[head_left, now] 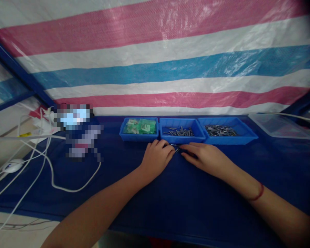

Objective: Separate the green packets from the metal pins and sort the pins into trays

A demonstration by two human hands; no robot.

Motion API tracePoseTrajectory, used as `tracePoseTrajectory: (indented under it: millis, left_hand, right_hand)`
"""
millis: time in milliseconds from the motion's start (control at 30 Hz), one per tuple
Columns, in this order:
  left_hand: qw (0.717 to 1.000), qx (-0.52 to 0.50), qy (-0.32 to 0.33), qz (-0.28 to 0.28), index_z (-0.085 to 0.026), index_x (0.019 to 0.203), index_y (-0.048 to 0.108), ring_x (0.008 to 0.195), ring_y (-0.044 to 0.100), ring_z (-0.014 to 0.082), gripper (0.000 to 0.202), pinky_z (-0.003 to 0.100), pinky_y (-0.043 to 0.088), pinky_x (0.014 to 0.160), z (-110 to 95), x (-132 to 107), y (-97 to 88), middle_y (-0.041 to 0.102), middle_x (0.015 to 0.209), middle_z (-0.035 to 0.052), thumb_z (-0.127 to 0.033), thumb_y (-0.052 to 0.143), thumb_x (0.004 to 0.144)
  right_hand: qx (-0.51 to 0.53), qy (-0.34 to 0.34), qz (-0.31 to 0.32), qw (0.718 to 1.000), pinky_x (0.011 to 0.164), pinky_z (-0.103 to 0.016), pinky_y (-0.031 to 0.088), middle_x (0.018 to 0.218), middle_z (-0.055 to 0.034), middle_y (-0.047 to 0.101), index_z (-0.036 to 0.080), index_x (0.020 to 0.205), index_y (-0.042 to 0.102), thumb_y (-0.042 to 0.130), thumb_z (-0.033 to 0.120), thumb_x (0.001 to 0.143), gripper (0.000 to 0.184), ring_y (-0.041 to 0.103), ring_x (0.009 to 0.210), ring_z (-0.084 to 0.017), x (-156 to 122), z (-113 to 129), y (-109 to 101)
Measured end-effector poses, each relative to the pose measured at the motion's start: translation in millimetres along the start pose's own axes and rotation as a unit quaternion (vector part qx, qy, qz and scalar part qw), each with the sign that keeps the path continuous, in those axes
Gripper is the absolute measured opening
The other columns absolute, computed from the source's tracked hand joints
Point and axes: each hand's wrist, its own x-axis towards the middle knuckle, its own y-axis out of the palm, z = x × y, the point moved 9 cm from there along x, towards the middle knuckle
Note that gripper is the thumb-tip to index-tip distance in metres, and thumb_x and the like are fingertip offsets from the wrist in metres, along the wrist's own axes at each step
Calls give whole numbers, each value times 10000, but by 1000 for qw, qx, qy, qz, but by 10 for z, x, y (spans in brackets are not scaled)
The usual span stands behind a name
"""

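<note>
My left hand [157, 156] rests on the blue table [170, 199] with its fingers curled and pinched on a small metal piece [176, 149]. My right hand [205, 157] lies just to its right, fingers close together and pointing at the same piece. Both hands sit right in front of the middle blue bin [182, 132], which holds several dark screws. The left blue bin [139, 128] holds green and white plastic parts. The right blue bin [226, 131] holds several grey metal pins.
White cables [51, 172] loop over the table's left side near a white power strip [45, 125] and a blurred-out object [79, 132]. A clear plastic lid [280, 125] lies at the far right. A striped tarp [155, 62] hangs behind.
</note>
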Motion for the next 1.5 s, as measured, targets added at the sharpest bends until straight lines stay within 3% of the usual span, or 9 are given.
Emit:
tracePoseTrajectory:
  millis: [267, 633, 867, 1000, 1200, 1333, 1500]
  left_hand:
    - [1000, -8, 9, 5, -260, 1114, 629, 946, 523, 208, 260, 345, 376, 765, -24, -14, 15, 614, 1087, 22, -386, 491, 933]
    - [1000, -5, 19, 22, -208, 983, 632, 923, 535, 183, 241, 332, 376, 773, -54, -14, 48, 631, 1046, 16, -308, 413, 974]
    - [1000, -18, 12, 3, -196, 951, 597, 892, 542, 179, 219, 328, 374, 778, -46, -20, 28, 638, 977, 13, -290, 402, 977]
    - [999, -46, 17, -1, -198, 968, 600, 890, 555, 176, 206, 322, 367, 771, -45, -22, 9, 649, 974, 11, -298, 420, 971]
    - [995, -89, 36, -8, -215, 1021, 616, 896, 579, 166, 234, 311, 364, 760, -83, -29, -18, 661, 995, 9, -319, 410, 981]
    - [990, -135, 21, -18, -199, 978, 617, 927, 593, 167, 223, 296, 387, 773, -54, -27, -34, 661, 997, 19, -340, 444, 967]
    - [986, -162, 46, -10, -196, 982, 616, 975, 601, 173, 177, 302, 404, 798, -80, -17, -14, 662, 1069, 23, -313, 486, 949]
  right_hand:
    - [-3, -16, -18, 1000, 688, -292, 492, 904, -64, 632, 209, 929, 631, 453, 241, 917, 181, 637, 784, -184, 26, 57, 10]
    - [53, -13, -17, 998, 807, -352, 493, 958, -61, 634, 198, 999, 601, 475, 217, 912, 154, 622, 895, -209, 12, 83, 82]
    - [78, -19, -34, 996, 803, -350, 489, 953, -71, 604, 188, 900, 603, 491, 177, 889, 113, 598, 890, -207, 21, 105, 11]
    - [153, -15, -91, 984, 811, -339, 473, 929, -55, 621, 195, 885, 603, 528, 163, 873, 83, 586, 888, -189, 17, 97, -119]
    - [287, 60, -146, 945, 624, -301, 446, 869, -36, 632, 220, 897, 633, 589, 262, 867, 68, 559, 719, -154, -14, -21, -168]
    - [316, 74, -170, 930, 645, -314, 452, 889, -51, 615, 222, 875, 638, 600, 299, 864, 87, 577, 788, -177, -25, -21, -160]
    - [310, 57, -185, 931, 654, -313, 463, 924, -57, 600, 228, 895, 645, 581, 261, 875, 74, 590, 839, -183, -35, 45, -210]
